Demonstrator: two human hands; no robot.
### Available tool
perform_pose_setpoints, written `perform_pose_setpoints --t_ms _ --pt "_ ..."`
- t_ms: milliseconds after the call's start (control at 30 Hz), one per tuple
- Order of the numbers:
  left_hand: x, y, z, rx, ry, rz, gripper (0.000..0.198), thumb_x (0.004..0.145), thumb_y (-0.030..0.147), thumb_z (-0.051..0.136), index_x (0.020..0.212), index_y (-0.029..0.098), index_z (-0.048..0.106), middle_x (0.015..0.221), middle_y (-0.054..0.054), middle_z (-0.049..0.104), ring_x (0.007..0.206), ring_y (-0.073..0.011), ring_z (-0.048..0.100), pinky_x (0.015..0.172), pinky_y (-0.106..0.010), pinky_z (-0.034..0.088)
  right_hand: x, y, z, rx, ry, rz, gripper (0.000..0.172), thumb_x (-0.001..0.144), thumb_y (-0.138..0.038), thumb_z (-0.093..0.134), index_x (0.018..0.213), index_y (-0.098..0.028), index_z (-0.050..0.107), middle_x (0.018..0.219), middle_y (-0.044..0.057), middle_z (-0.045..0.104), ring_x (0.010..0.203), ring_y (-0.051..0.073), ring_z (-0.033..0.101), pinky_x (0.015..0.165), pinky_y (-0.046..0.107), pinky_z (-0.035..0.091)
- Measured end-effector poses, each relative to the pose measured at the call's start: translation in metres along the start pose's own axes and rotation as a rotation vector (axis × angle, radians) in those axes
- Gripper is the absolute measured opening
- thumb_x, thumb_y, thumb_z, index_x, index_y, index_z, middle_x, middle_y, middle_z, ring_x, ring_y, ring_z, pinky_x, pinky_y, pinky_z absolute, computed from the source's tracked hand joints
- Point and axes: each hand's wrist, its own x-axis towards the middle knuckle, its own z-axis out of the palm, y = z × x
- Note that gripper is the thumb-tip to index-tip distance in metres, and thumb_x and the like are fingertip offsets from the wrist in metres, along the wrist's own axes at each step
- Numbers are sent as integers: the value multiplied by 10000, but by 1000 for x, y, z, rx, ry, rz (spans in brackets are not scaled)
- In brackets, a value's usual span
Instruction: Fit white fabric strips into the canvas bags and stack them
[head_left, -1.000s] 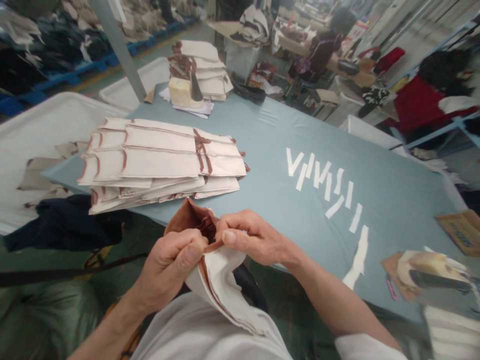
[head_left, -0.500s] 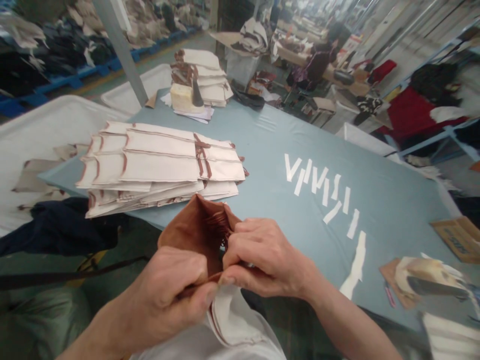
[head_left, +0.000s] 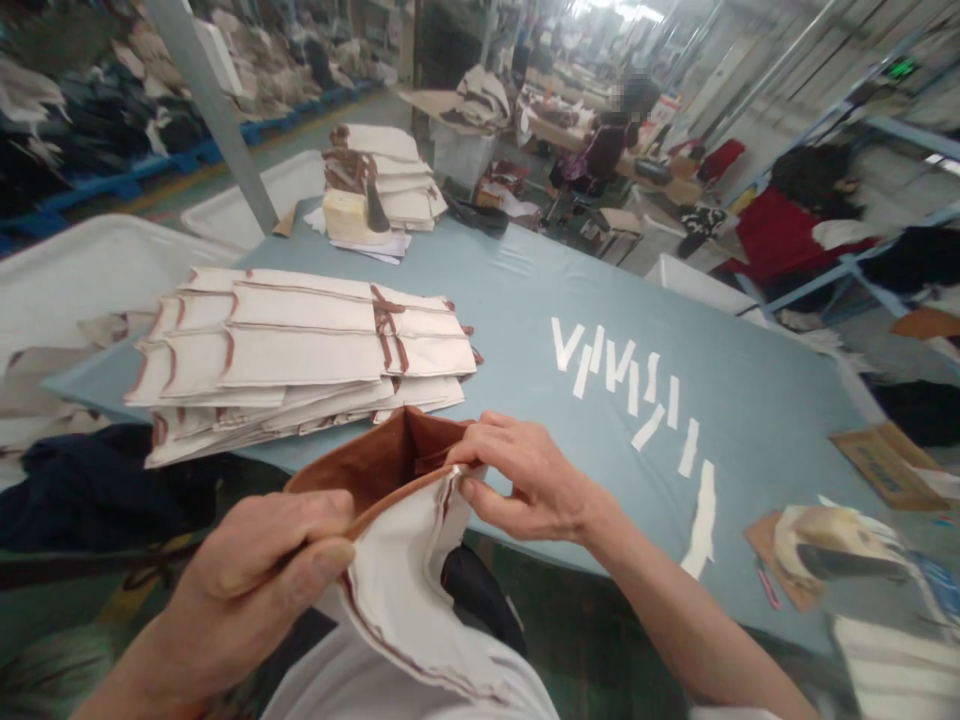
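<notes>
Between my hands is a bag (head_left: 409,560) of cream fabric with a brown lining, its mouth spread and the inside partly showing. My left hand (head_left: 262,560) pinches the rim at the left, thumb outside and fingers over the edge. At the right corner of the rim my right hand (head_left: 521,475) grips the edge between thumb and fingers. The bag's lower part hangs close to my body, over a white garment. Just beyond it lies a stack of flat cream pieces (head_left: 300,335) with brown edging and brown ties.
White strips (head_left: 634,385) lie in a loose row on the blue-green table (head_left: 517,290). A second cream stack (head_left: 405,175) stands at the back beside a yellowish block (head_left: 352,215). A cardboard box (head_left: 885,465) is at the right edge. A person (head_left: 600,150) sits farther back.
My hands have moved apart along the rim, the left one leftward. The bag's edge between them is now stretched out, and more of its cream outside shows. The camera view has shifted slightly.
</notes>
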Motion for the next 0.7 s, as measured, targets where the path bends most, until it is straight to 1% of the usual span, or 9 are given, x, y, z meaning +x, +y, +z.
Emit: perform_pose_setpoints --t_ms 67,167,233,333,433,533,633,700 --pt "13 -9 -5 -3 37 -47 351 1116 313 466 827 248 654 744 3 705 669 -174 659 641 -275 509 8 -4 -11 -24 4 6 171 867 -67 559 923 -211 633 777 1 687 722 160 573 723 286 453" --pt "40 -18 -9 25 93 -90 250 1100 292 505 1010 215 725 961 -27 792 880 -193 718 820 -274 543 24 -13 -36 -18 -38 25 153 835 -75 555 855 -215 611 757 -10 658 704 145 547 701 269 434" --pt "56 -20 -10 25 66 -32 252 1099 294 499 1058 200 730 1022 -46 799 960 -204 720 905 -289 538 36 -21 -51 -17 -95 35 126 830 -96 548 831 -210 604 748 -17 639 688 134 518 697 265 420" --pt "75 -13 -7 15 38 137 200 1062 306 555 1110 210 724 1063 -48 806 1009 -212 729 928 -294 541 53 -30 -64 14 -166 74 88 812 -131 540 809 -201 595 703 -44 576 637 112 453 655 253 379" --pt "87 2 -3 9 45 234 169 1001 271 599 1104 210 718 1038 -41 817 974 -205 752 883 -284 556 63 -33 -64 71 -190 100 61 780 -156 532 755 -212 532 657 -70 476 610 102 393 624 245 348" --pt "93 12 -1 -41 18 257 164 975 193 561 1011 195 721 948 -21 823 851 -161 761 791 -240 555 64 -32 -56 114 -175 117 96 765 -158 515 721 -226 465 668 -68 442 618 99 377 612 237 343" --pt "94 14 -2 -56 -14 251 178 959 152 545 942 186 719 844 13 806 716 -117 729 699 -204 522 58 -30 -47 148 -151 157 79 776 -150 524 744 -219 502 675 -69 464 605 93 380 597 230 343" --pt "93 13 -3 -49 -36 248 183 953 150 542 928 180 720 836 10 805 708 -116 730 691 -205 516 54 -28 -41 148 -132 178 69 782 -148 541 758 -212 532 663 -75 472 590 90 376 594 230 339"
